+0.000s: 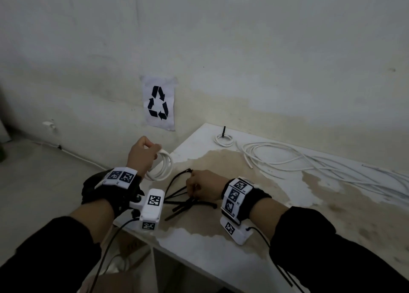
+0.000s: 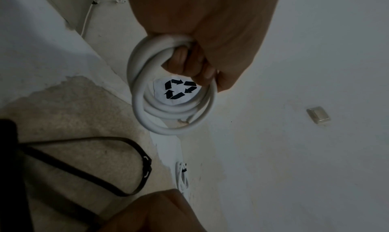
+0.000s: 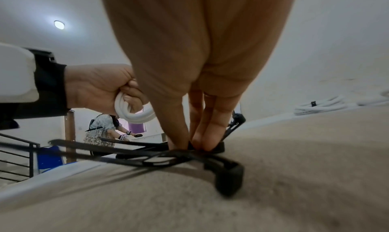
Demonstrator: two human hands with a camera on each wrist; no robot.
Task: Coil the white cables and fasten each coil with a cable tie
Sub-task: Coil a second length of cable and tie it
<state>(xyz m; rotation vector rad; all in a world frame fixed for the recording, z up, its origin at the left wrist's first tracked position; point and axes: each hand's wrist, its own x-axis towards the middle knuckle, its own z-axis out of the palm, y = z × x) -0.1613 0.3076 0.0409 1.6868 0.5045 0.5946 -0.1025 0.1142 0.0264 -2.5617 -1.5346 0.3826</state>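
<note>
My left hand (image 1: pixel 143 155) grips a small coil of white cable (image 1: pixel 162 169) and holds it upright in the air over the table's left corner. The left wrist view shows its fingers (image 2: pixel 185 64) curled through the coil (image 2: pixel 168 112). My right hand (image 1: pixel 200 187) rests on a pile of black cable ties (image 1: pixel 180 196) on the table. In the right wrist view its fingertips (image 3: pixel 176 140) pinch one black tie (image 3: pixel 210 148) at the top of the pile. A finished white coil (image 1: pixel 224 140) with a black tie lies at the far edge.
Loose white cables (image 1: pixel 309 162) sprawl over the right part of the stained white table (image 1: pixel 221 248). A sheet with a recycling sign (image 1: pixel 158 103) hangs on the wall. A cardboard box (image 1: pixel 130 246) sits under the table. Another person (image 3: pixel 101 127) works far behind.
</note>
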